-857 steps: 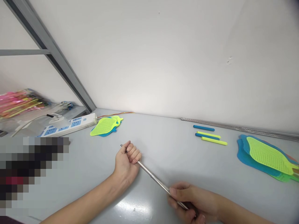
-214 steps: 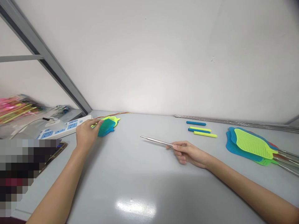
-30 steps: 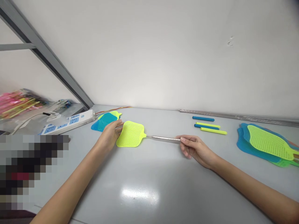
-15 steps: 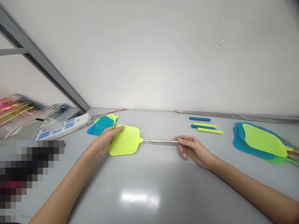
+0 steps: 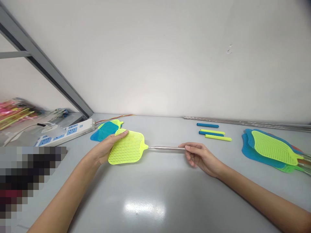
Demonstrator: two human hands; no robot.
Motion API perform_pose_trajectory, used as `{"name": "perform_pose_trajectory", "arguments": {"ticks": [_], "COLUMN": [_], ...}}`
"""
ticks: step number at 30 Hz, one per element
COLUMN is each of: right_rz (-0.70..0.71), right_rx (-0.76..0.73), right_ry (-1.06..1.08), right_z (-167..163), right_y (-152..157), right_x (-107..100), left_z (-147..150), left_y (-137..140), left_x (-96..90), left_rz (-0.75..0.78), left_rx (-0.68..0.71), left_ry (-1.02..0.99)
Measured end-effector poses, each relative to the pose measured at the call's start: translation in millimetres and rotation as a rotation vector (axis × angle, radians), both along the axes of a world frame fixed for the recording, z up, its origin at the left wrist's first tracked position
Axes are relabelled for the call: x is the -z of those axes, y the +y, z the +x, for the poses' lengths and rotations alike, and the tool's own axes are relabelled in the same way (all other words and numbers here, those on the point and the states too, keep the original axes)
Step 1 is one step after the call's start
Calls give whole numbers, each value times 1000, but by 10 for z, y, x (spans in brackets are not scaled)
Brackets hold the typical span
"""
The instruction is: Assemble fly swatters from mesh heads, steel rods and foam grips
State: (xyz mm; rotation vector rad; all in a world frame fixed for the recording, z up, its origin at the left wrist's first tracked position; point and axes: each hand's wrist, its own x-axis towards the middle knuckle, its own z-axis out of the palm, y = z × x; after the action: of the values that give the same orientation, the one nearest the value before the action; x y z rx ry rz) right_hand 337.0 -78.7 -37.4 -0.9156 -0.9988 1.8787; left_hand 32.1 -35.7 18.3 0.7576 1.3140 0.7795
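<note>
Crosswise, a slim silver metal rod (image 5: 167,148), pinched in the right grip (image 5: 199,156), points leftward into a perforated lime-yellow plastic paddle (image 5: 128,147) held by the left grip (image 5: 105,147).

A lime-yellow fly-swatter head (image 5: 127,147) has left the pile (image 5: 108,129) near the back edge of the bench (image 5: 167,174) for the previously bare tip of the telescopic rod (image 5: 167,148), the left hand's grip (image 5: 104,149) shifting onto its mesh.
</note>
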Motion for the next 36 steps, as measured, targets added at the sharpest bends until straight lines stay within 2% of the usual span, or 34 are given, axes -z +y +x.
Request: {"name": "perform_pose_trajectory", "arguments": {"ticks": [16,20,26,36], "right_rz": [-20,1,56,39], "right_rx": [55,43,-69,-29], "right_ry": [11,-16,-102,-94], "right_z": [-9,-8,-10,2], "right_y": [14,9,3,1], "right_x": [13,6,-6,13], "left_z": [55,54,87,143], "left_y": [-33,-42,-74,-100], "left_x": [121,100,43,43], "left_rz": [-34,-32,-2,1], "left_rx": [53,66,71,103], "left_ry": [-51,-54,-27,-8]}}
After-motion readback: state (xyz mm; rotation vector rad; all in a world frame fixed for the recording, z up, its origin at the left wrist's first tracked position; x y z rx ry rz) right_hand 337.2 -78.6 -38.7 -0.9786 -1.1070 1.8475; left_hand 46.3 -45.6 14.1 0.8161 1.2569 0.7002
